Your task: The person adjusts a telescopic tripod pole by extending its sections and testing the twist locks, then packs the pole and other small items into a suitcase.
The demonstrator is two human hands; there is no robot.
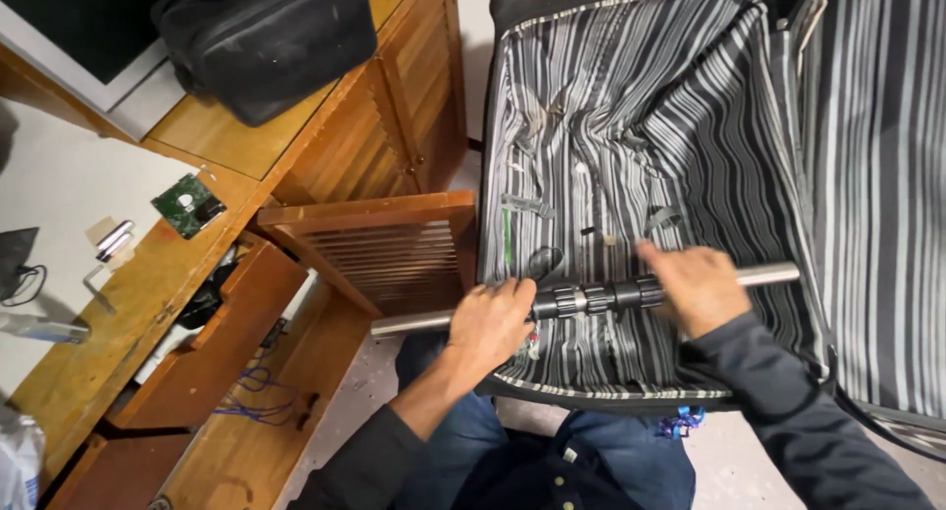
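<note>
I hold a long silver metal bar with black ribbed collars at its middle, level across an open suitcase lined in black-and-white stripes. My left hand grips the bar left of the collars. My right hand is wrapped around it right of the collars. The bar's left end sticks out past the suitcase rim and its right end reaches toward the lid hinge. Small loose items, a green stick and a dark oval piece, lie on the lining under the bar.
A wooden desk stands at the left with a black bag on top, a louvered cabinet door swung open and a pulled-out drawer. A green circuit board lies on the desk. The suitcase lid stands at the right.
</note>
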